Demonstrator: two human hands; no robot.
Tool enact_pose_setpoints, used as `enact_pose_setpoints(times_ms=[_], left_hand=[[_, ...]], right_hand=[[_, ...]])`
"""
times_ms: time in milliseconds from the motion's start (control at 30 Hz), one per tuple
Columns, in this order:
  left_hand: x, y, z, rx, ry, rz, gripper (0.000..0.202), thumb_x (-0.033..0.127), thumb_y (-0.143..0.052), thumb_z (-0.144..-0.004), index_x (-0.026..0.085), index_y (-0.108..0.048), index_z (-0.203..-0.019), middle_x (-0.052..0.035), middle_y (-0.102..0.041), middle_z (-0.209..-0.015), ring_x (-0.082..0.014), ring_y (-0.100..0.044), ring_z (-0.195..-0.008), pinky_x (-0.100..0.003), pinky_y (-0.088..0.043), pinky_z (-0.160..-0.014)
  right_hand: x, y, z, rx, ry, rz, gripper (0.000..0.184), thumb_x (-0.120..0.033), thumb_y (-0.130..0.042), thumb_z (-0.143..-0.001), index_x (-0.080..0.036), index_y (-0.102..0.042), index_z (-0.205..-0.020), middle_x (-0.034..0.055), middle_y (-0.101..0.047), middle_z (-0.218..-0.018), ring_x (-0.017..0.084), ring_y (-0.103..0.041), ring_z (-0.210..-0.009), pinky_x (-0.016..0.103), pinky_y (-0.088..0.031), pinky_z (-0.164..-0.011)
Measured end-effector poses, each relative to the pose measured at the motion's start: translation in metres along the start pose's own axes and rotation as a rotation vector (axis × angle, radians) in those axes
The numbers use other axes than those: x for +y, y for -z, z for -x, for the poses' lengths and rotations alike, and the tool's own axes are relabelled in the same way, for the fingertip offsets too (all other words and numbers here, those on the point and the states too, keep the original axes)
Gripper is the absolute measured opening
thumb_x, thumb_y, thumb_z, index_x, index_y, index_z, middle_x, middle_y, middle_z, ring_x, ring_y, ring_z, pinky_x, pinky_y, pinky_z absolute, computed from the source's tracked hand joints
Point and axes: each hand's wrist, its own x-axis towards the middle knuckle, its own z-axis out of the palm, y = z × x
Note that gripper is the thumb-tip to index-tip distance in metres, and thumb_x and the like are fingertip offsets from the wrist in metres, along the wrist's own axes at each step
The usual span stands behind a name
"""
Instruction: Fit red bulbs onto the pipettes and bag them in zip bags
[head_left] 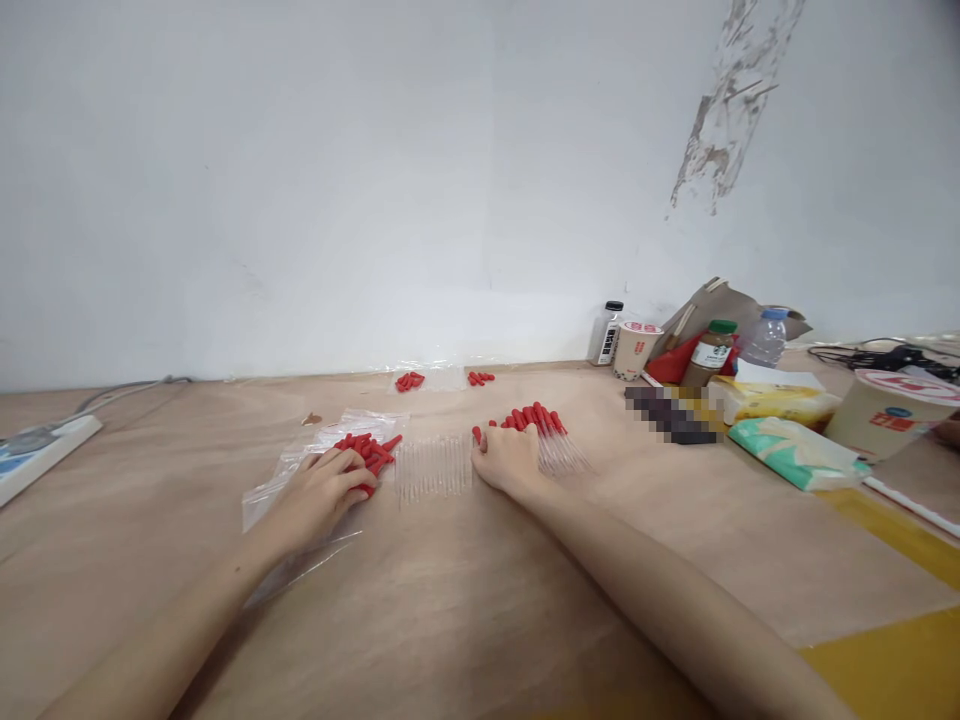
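Red caps (367, 447): three loose groups, a big heap at the left hand (324, 490) plus two small piles at the back near the wall (337, 200); heap too jumbled to count. Clear tubes (433, 468): one row mid-table between the hands, a dozen or more, blurred, no exact count. Capped tubes (551, 435): one fan just right of the right hand (511, 455), roughly seven or eight red ends showing. Left hand half open, fingers bent over the heap, touching caps; can't tell if it pinches one. Right hand curled, thumb and fingertips drawn in at the row's right end, one red cap at the fingertips; grip itself hidden, can't tell. Clear plastic bags (259, 507) lie under the left hand and heap. Edges: wall closes off the back, power strip (56, 455) far left. Right side crowded: three bottles (709, 360), two cups (634, 350), two tissue packs (799, 455). Room to move: bare brown tabletop (435, 610) between the forearms.
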Motion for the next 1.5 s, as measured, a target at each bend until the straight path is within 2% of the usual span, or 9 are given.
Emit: enact_pose_setpoints(times_ms=[333,533,600,667,733,767,933,1133,1500], left_hand=[[0.041,-0.003,-0.008,0.117,0.047,0.505,0.014,0.025,-0.039,-0.088,0.019,-0.050,-0.093,-0.0047,-0.058,-0.093,-0.0157,-0.055,-0.080,-0.026,-0.044,-0.069],[0.073,-0.017,-0.013,0.233,0.097,0.563,0.016,0.028,-0.049,-0.084,0.018,-0.052,-0.073,-0.0021,-0.058,-0.075,-0.0151,-0.056,-0.073,-0.026,-0.046,-0.067],[0.079,-0.021,-0.015,0.260,0.100,0.523,0.013,0.027,-0.047,-0.085,0.020,-0.055,-0.091,-0.0047,-0.060,-0.092,-0.0155,-0.057,-0.077,-0.029,-0.047,-0.072],[0.082,-0.025,-0.017,0.269,0.134,0.528,0.033,0.027,-0.046,-0.085,0.024,-0.043,-0.118,-0.0087,-0.049,-0.120,-0.0149,-0.059,-0.080,-0.033,-0.047,-0.079],[0.085,-0.029,-0.018,0.271,0.222,0.588,0.048,0.030,-0.051,-0.083,0.026,-0.033,-0.127,-0.0117,-0.035,-0.134,-0.0133,-0.061,-0.076,-0.034,-0.050,-0.076],[0.086,-0.030,-0.018,0.269,0.261,0.620,0.047,0.032,-0.054,-0.081,0.025,-0.037,-0.124,-0.0123,-0.034,-0.135,-0.0131,-0.062,-0.074,-0.033,-0.051,-0.073],[0.088,-0.035,-0.021,0.259,0.216,0.560,0.019,0.037,-0.057,-0.079,0.019,-0.063,-0.081,-0.0092,-0.055,-0.114,-0.0206,-0.059,-0.089,-0.036,-0.050,-0.073],[0.092,-0.031,-0.021,0.258,0.087,0.398,0.018,0.034,-0.054,-0.082,0.022,-0.065,-0.090,-0.0037,-0.066,-0.091,-0.0199,-0.057,-0.085,-0.038,-0.043,-0.078],[0.096,-0.029,-0.020,0.286,0.010,0.343,0.016,0.033,-0.053,-0.084,0.023,-0.063,-0.093,0.0001,-0.068,-0.086,-0.0166,-0.057,-0.078,-0.035,-0.034,-0.078]], right_hand=[[-0.019,-0.002,-0.016,-0.184,-0.054,-0.003,0.019,-0.020,-0.048,-0.072,-0.014,-0.066,-0.077,0.0151,-0.067,-0.083,0.024,-0.061,-0.074,0.041,-0.026,-0.077],[-0.011,0.009,-0.007,-0.158,-0.037,-0.045,0.027,-0.027,-0.039,-0.083,-0.011,-0.062,-0.084,0.0163,-0.066,-0.084,0.025,-0.061,-0.077,0.039,-0.028,-0.076],[0.003,0.017,0.003,-0.111,-0.018,-0.086,0.032,-0.030,-0.033,-0.087,-0.010,-0.057,-0.092,0.0158,-0.065,-0.086,0.024,-0.060,-0.078,0.036,-0.030,-0.074],[0.021,0.023,0.016,-0.021,0.066,-0.215,0.029,-0.029,-0.031,-0.090,-0.012,-0.053,-0.095,0.0129,-0.065,-0.086,0.022,-0.059,-0.076,0.032,-0.032,-0.070],[0.039,0.024,0.030,0.060,0.215,-0.373,0.023,-0.026,-0.032,-0.090,-0.014,-0.049,-0.100,0.0093,-0.064,-0.088,0.018,-0.058,-0.076,0.028,-0.033,-0.067],[0.047,0.023,0.037,0.092,0.282,-0.429,0.023,-0.025,-0.033,-0.090,-0.014,-0.049,-0.103,0.0080,-0.064,-0.087,0.017,-0.057,-0.076,0.028,-0.033,-0.068],[0.058,0.014,0.067,0.198,0.471,-0.466,0.022,-0.020,-0.040,-0.087,-0.018,-0.057,-0.102,0.0052,-0.066,-0.087,0.014,-0.057,-0.074,0.030,-0.030,-0.075],[0.035,0.014,0.079,0.202,0.537,-0.489,0.020,-0.021,-0.041,-0.088,-0.019,-0.060,-0.094,0.0035,-0.067,-0.089,0.012,-0.057,-0.078,0.031,-0.025,-0.079],[0.032,0.009,0.079,0.171,0.601,-0.480,0.018,-0.018,-0.043,-0.086,-0.020,-0.060,-0.090,0.0005,-0.067,-0.082,0.011,-0.054,-0.071,0.030,-0.023,-0.078]])
